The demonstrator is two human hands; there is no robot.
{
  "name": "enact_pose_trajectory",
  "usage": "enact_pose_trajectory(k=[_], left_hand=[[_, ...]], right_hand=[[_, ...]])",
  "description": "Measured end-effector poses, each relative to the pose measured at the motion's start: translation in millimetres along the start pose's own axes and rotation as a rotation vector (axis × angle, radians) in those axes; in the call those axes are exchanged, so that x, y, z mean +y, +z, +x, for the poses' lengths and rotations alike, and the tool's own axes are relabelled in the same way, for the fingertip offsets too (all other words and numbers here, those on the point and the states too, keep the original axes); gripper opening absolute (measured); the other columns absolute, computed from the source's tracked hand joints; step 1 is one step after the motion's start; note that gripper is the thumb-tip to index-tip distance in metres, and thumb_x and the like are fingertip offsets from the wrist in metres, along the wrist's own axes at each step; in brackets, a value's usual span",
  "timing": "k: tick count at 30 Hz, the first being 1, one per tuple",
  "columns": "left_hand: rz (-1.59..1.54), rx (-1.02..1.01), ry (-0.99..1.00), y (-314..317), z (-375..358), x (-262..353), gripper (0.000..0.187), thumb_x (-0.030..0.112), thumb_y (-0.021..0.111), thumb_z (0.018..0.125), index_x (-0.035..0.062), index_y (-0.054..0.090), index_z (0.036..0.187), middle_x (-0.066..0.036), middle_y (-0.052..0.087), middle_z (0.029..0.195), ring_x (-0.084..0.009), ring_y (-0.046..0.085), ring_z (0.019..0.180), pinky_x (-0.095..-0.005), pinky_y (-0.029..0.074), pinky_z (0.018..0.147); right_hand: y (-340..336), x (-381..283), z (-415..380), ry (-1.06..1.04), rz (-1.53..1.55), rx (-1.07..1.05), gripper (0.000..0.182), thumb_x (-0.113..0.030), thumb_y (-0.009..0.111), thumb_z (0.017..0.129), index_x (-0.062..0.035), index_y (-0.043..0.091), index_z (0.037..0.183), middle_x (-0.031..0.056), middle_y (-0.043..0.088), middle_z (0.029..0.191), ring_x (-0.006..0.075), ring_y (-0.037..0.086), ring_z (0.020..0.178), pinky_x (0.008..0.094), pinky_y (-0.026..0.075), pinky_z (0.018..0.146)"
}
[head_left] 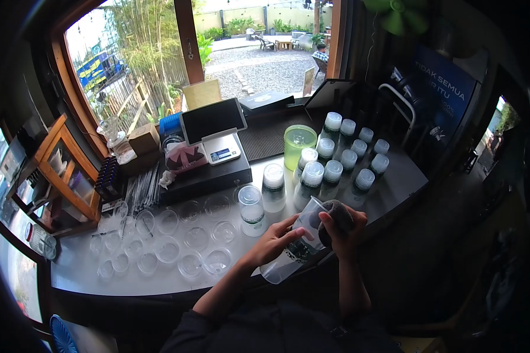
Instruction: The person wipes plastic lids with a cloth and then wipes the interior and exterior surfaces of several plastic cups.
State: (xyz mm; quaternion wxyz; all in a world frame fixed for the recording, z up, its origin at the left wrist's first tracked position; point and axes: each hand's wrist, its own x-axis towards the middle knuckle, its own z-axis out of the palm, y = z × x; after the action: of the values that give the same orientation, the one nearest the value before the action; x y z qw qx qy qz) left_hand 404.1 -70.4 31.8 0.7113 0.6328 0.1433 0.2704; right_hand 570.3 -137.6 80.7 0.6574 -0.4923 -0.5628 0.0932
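My left hand (277, 240) is wrapped round clear plastic cups (278, 269) with a dark printed band, seemingly nested and held tilted at the counter's front edge. A dark grey cloth (339, 214) is gripped in my right hand (346, 230), against the cups near their upper end. How far the cloth reaches inside is hidden. Just beyond my left hand, a clear cup stack (251, 203) and another stack (273, 179) stand upright. Several more stacks (333, 170) fill the counter's right side, around a green translucent pitcher (300, 147).
Clear plastic lids (195, 237) lie spread over the counter's left part (159, 282). Behind them are a tablet (213, 125) on a stand, a black cash drawer (212, 179) and wrapped straws (142, 191). A wooden cabinet (70, 176) stands left; a window frame (188, 44) rises behind.
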Motion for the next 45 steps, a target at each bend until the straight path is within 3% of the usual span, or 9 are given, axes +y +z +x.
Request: enact_pose_trajectory(k=[7,8,10,13,19,23,33,39,45], left_hand=[[-0.434,-0.218,-0.149,-9.3,1.9,-10.5,0.068,0.052,0.04,0.095,0.0013,0.034,0.14,-0.017,0.059,0.112,-0.0229,0.062,0.093,-0.0329,0.049,0.082],[-0.686,-0.351,-0.168,-9.1,1.7,-15.4,0.072,0.056,0.038,0.094,0.0015,0.031,0.141,-0.019,0.059,0.111,-0.0256,0.063,0.089,-0.0351,0.05,0.08],[-0.97,-0.42,-0.219,-8.2,4.2,-32.8,0.086,0.068,0.029,0.09,0.0016,0.022,0.144,-0.025,0.057,0.108,-0.0346,0.064,0.077,-0.0428,0.053,0.071],[-0.864,-0.375,-0.236,-12.6,-2.3,-35.1,0.074,0.06,0.028,0.095,0.0031,0.028,0.142,-0.024,0.055,0.118,-0.0299,0.064,0.09,-0.0376,0.053,0.079],[0.26,0.091,0.026,2.8,-10.9,-8.0,0.077,0.04,0.074,0.08,0.001,0.039,0.136,-0.013,0.058,0.116,-0.0171,0.059,0.102,-0.0275,0.046,0.09],[0.09,-0.043,-0.062,1.3,-4.8,-5.1,0.078,0.024,0.083,0.068,0.0017,0.043,0.131,-0.009,0.06,0.11,-0.0127,0.058,0.101,-0.0267,0.045,0.089],[-1.438,-0.638,-0.211,21.1,-13.3,-53.8,0.086,0.053,0.065,0.073,-0.0084,0.036,0.127,-0.027,0.057,0.095,-0.03,0.061,0.059,-0.0343,0.052,0.047],[-0.155,-0.063,-0.197,-13.3,-3.9,-13.7,0.078,0.044,0.068,0.078,0.0027,0.037,0.136,-0.017,0.056,0.118,-0.0253,0.059,0.106,-0.0352,0.047,0.092],[0.132,-0.063,-0.149,9.3,5.3,-7.2,0.075,0.029,0.079,0.073,0.0032,0.042,0.133,-0.009,0.059,0.113,-0.0146,0.059,0.098,-0.0271,0.047,0.087]], right_hand=[[18.3,15.5,-5.3,0.264,0.463,0.518,0.024,-0.023,0.074,0.08,-0.0005,0.066,0.084,0.0046,0.065,0.071,0.0082,0.058,0.058,0.0228,0.044,0.057],[12.6,18.8,-4.2,0.362,0.891,0.369,0.025,-0.023,0.072,0.082,0.0003,0.065,0.087,0.005,0.066,0.074,0.0078,0.058,0.064,0.0224,0.044,0.061],[13.5,26.4,-4.7,0.298,0.61,0.239,0.024,-0.023,0.072,0.083,0.0008,0.065,0.085,0.0049,0.065,0.074,0.0071,0.057,0.064,0.0224,0.044,0.06],[4.9,21.0,2.9,0.096,0.24,0.074,0.02,-0.017,0.073,0.081,0.0012,0.065,0.076,0.0034,0.063,0.067,0.006,0.054,0.058,0.023,0.042,0.056],[9.2,17.3,4.5,0.038,0.003,0.353,0.017,-0.012,0.073,0.081,0.0009,0.065,0.073,0.002,0.06,0.06,0.0051,0.054,0.055,0.023,0.042,0.053],[10.9,-0.1,8.8,-0.018,-0.003,0.256,0.019,-0.015,0.072,0.082,0.0011,0.065,0.074,0.0027,0.06,0.06,0.0061,0.055,0.055,0.0234,0.042,0.053],[25.6,52.3,-9.2,0.285,0.86,0.298,0.024,-0.024,0.064,0.086,-0.0026,0.057,0.077,0.0011,0.057,0.063,0.0096,0.056,0.055,0.0231,0.046,0.052],[-6.2,42.5,4.5,0.158,0.299,0.332,0.016,-0.011,0.069,0.081,-0.001,0.061,0.071,0.0025,0.061,0.062,0.0069,0.055,0.055,0.0218,0.044,0.053],[-4.7,14.8,15.8,-0.003,0.127,0.137,0.018,-0.016,0.074,0.077,0.0008,0.066,0.076,0.0046,0.065,0.067,0.009,0.059,0.061,0.0239,0.046,0.059]])
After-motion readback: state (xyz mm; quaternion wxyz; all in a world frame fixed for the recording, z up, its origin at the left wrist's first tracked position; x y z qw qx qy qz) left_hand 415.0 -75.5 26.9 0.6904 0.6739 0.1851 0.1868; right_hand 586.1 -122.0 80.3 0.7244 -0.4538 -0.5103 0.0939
